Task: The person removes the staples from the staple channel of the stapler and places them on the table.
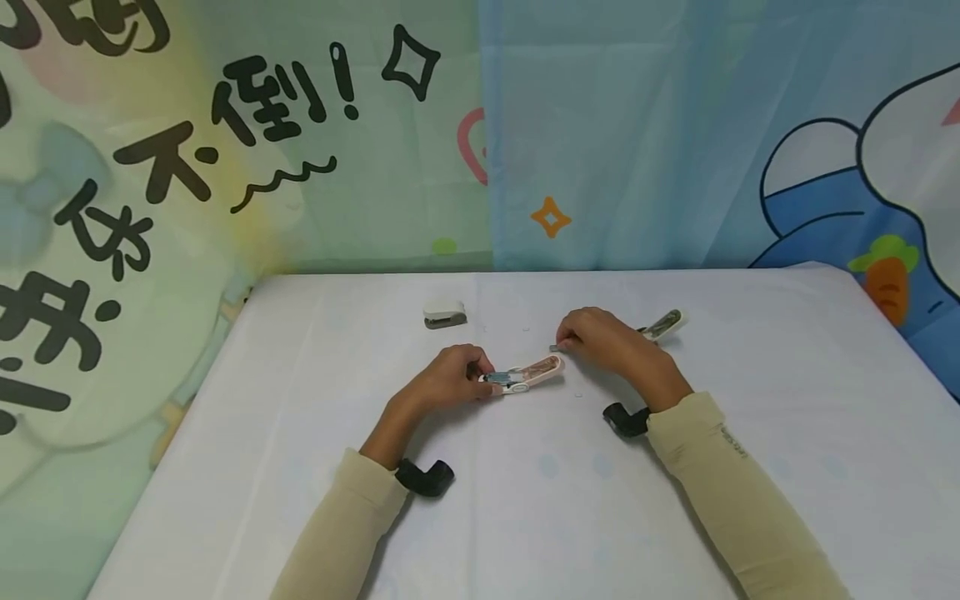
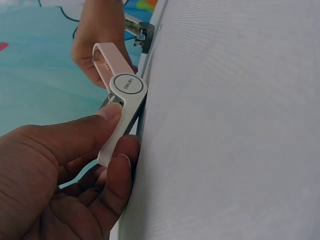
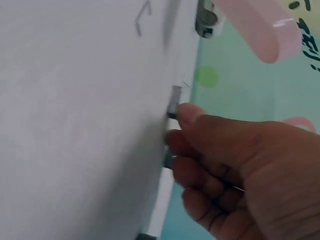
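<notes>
My left hand [image 1: 450,375] holds a pink and white stapler [image 1: 536,373] by its front part, with its pink handle end pointing right. In the left wrist view the thumb and fingers of that hand [image 2: 85,170] grip the white body of the stapler [image 2: 127,97], and its pink handle is swung up. To the right, my right hand [image 1: 603,342] is low over the table. Its thumb and index finger pinch a small grey strip of staples [image 3: 174,100], which lies close to the white tabletop. Part of the strip is hidden by the fingertips.
A white and grey stapler [image 1: 445,314] stands toward the back of the white table [image 1: 337,333]. Behind my right hand lies an olive-green stapler [image 1: 663,324], partly covered. A loose staple [image 3: 142,17] lies on the cloth. A printed curtain [image 1: 615,125] hangs behind the table.
</notes>
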`<state>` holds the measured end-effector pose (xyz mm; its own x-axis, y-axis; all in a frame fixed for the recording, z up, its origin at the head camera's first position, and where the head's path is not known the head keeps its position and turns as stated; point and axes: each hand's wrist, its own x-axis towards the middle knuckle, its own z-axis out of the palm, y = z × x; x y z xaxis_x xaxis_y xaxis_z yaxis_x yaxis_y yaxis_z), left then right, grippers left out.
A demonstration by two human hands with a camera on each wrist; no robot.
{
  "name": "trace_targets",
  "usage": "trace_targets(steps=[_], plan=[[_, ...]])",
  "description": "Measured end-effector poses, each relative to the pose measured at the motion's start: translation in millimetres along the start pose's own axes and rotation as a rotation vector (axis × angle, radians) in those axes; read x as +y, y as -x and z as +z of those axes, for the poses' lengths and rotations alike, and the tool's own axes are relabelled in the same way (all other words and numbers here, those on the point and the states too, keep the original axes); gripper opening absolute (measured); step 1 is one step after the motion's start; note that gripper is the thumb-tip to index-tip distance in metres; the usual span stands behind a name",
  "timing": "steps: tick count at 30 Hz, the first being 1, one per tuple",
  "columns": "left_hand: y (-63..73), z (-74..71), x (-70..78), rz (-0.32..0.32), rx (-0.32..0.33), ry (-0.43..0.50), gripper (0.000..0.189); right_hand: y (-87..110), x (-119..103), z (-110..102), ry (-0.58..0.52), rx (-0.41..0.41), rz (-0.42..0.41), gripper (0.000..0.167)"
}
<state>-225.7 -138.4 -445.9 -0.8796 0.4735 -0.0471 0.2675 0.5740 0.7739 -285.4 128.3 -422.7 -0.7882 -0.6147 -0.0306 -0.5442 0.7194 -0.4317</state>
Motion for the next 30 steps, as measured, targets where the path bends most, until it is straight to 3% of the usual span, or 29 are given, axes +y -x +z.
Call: trace_targets(steps=[6, 14, 22, 30], plan=[[-0.7, 1.3, 0.7, -0.01, -0.003, 0.005, 0.016, -2.9, 4, 1, -0.077, -0.033, -0.002, 0.012], [-0.8, 1.6, 1.3, -0.014, 0.002, 0.008, 0.015, -4.0, 8, -4, -0.08, -0.061, -0.005, 0.007], [0.3, 1.8, 1.5, -0.024, 0.003, 0.013, 0.014, -0.2, 11, -6, -0.084, -0.065, -0.069, 0.007], [1.2, 3.5, 1.0, -0.01, 0.021, 0.035, 0.013, -1.2, 11, -7, -0.109, -0.102, -0.033, 0.013]])
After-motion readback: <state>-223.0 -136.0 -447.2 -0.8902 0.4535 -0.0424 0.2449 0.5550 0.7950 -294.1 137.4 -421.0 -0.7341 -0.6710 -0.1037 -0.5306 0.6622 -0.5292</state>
